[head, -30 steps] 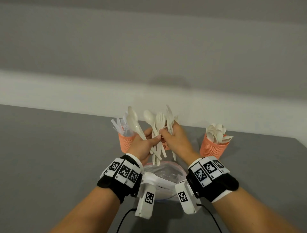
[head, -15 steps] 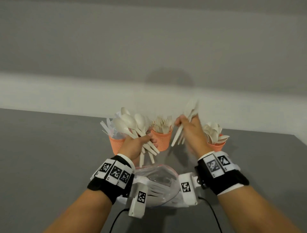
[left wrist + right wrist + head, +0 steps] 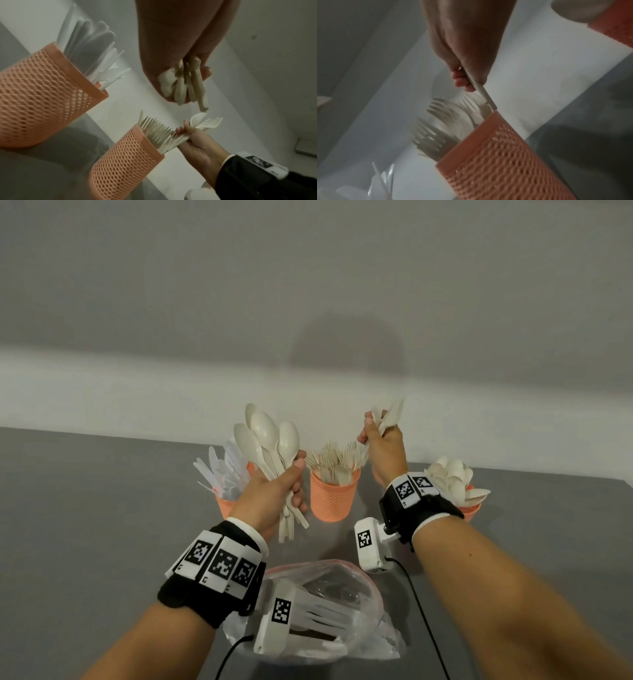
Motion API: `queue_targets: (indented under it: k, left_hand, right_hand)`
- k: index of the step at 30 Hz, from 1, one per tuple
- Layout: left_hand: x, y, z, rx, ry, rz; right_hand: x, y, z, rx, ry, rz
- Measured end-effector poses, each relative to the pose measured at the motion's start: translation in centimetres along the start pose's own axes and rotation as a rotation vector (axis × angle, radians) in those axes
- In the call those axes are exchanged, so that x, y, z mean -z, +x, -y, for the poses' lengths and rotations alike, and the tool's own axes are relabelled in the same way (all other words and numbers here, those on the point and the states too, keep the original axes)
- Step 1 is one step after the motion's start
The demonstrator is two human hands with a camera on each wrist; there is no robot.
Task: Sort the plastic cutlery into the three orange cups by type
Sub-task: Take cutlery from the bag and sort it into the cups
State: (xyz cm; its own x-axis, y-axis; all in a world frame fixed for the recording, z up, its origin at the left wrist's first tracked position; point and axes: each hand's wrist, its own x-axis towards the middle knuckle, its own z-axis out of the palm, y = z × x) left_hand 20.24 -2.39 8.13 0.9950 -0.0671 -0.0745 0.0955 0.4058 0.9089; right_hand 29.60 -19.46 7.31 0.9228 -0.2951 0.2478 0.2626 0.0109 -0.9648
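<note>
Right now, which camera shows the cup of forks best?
The head view: the whole fork cup stands upright between the other two cups. The left wrist view shows it tilted, near the right hand. The right wrist view shows it blurred.

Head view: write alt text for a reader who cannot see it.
Left hand grips a bunch of spoons; right hand holds forks above the middle orange cup of forks. Two more orange cups, with knives and spoons, flank it.
</note>
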Motion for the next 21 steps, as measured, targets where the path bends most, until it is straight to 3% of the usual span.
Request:
queue_targets:
  k: [5, 13, 21]
  left_hand:
    - [0.4, 0.7, 0.3, -0.011, 0.005, 0.022]
    - [-0.1, 1.5, 1.2, 0.009, -0.02, 0.042]
    - [0.3, 1.0, 0.8, -0.019, -0.015, 0.036]
  right_hand:
    - [-0.1, 0.4, -1.8, -0.123, 0.147, 0.044]
    - [-1.7, -0.6, -1.6, -0.117, 0.288, 0.042]
    - [-2.0, -2.4, -5.6, -0.209, -0.165, 0.118]
